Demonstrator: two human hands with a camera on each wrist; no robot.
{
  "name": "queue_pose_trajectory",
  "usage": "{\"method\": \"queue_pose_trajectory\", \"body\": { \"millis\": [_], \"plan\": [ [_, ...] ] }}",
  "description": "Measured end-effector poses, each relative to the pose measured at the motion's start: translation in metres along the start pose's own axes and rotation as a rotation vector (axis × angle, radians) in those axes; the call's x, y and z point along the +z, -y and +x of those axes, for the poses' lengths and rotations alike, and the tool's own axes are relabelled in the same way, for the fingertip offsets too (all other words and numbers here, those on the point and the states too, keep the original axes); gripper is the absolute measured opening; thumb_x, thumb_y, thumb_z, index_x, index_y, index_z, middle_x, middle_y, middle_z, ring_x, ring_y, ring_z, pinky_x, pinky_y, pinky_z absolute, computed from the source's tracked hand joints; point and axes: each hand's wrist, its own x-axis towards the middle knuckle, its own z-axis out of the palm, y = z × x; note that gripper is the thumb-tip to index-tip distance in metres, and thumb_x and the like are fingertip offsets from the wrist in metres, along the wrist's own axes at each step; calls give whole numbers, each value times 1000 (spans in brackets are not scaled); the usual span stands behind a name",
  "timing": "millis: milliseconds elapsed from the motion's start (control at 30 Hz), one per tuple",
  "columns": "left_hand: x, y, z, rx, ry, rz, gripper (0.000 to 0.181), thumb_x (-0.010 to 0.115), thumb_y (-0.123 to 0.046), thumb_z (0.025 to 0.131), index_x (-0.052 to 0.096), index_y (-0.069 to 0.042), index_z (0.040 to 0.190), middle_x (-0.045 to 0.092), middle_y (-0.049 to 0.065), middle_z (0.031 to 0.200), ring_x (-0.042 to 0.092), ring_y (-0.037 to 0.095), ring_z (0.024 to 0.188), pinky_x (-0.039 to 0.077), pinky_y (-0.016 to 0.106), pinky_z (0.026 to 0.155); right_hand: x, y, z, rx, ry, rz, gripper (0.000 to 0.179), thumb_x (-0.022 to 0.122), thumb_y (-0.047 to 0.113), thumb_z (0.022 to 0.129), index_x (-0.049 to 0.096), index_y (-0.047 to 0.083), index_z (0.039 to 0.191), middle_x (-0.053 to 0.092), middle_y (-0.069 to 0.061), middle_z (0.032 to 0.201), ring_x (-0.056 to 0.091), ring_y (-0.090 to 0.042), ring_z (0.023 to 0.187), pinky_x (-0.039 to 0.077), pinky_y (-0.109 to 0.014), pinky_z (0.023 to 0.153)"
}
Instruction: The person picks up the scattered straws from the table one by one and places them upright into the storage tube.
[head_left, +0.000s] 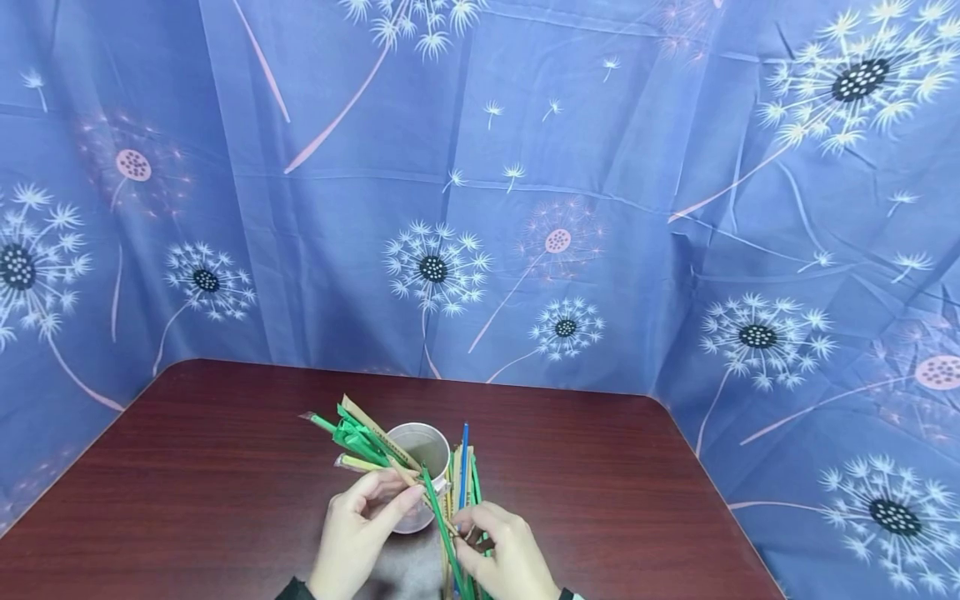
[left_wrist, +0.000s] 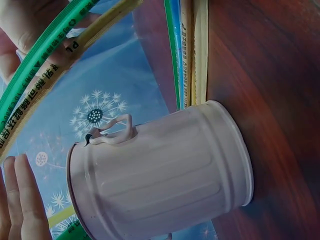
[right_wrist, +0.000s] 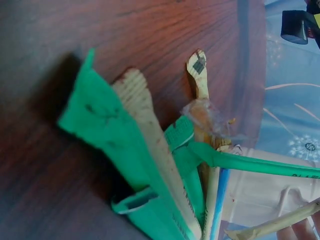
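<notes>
Thumb and forefinger of my left hand pinch a tan paper-wrapped straw in front of a small pale pail. My right hand is curled at that straw's lower end and appears to pinch it. A green wrapped straw slants across between the hands. Left of the pail's mouth, green, tan and yellow wrapped straws lean outward; their lower ends are hidden. In the left wrist view, the green straw and the tan straw cross in front of my right hand.
More wrapped straws, tan, green and one blue straw, lie bunched right of the pail on the dark red-brown table. A blue dandelion-patterned cloth hangs around its far and side edges. The pail has a wire side handle.
</notes>
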Motion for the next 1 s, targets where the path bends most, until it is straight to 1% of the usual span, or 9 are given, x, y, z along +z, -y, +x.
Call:
{"method": "queue_pose_trajectory", "body": {
  "millis": [133,233,367,433,500,600,700,867,1000],
  "plan": [
    [1,0,0,-23,-8,-3,9,74,-3,83,73,2,90,76,3,81,72,14,70,61,24,64,0,-1,-1,10,5,3,25,77,-6,74,69,13,89,69,4,82,58,3,69,52,-13,55],
    [2,1,-1,-1,-13,1,9,74,-2,84,73,3,91,76,6,80,71,13,69,61,25,63,1,-1,-3,33,-18,-10,27,77,-6,73,70,13,92,68,6,84,58,3,70,53,-13,56],
    [3,1,0,38,-50,28,11,74,-1,84,72,5,92,75,11,80,70,11,65,60,23,60,2,0,-5,-11,-124,-134,28,77,0,72,71,14,95,67,8,91,58,-2,75,50,-13,62],
    [4,0,1,42,-72,42,12,74,-2,84,72,5,93,76,12,80,70,11,63,60,22,60,3,0,-6,-51,-164,-209,23,80,9,74,71,17,94,64,10,89,56,-4,73,46,-11,62],
    [4,-1,2,39,-85,51,13,74,-4,84,72,4,94,76,11,81,70,12,62,59,22,59,5,0,-6,-87,-173,-250,20,82,19,76,70,19,92,60,12,82,52,-3,68,40,-7,60],
    [4,-2,3,26,-91,46,14,75,-5,84,72,4,94,76,12,83,70,13,63,60,23,60,8,1,-6,-96,-147,-228,22,85,23,75,69,19,89,57,13,74,48,3,62,38,-4,56],
    [4,-2,3,27,-103,43,13,74,-3,84,72,5,94,76,12,82,70,13,62,60,23,60,8,1,-6,-79,-132,-176,23,86,12,72,68,18,86,59,11,72,50,5,61,42,-5,52],
    [4,-2,4,66,-140,38,10,73,2,83,71,7,92,76,10,82,71,13,63,60,22,60,8,1,-7,-47,-104,-109,22,81,1,72,67,15,83,63,10,71,56,2,60,47,-9,49],
    [0,-2,8,113,-180,30,9,71,5,84,71,8,92,78,3,86,72,13,65,59,19,62,7,1,-9,-12,-92,-73,22,78,-3,72,66,14,81,63,10,69,54,7,61,48,-10,48]
  ]
}}
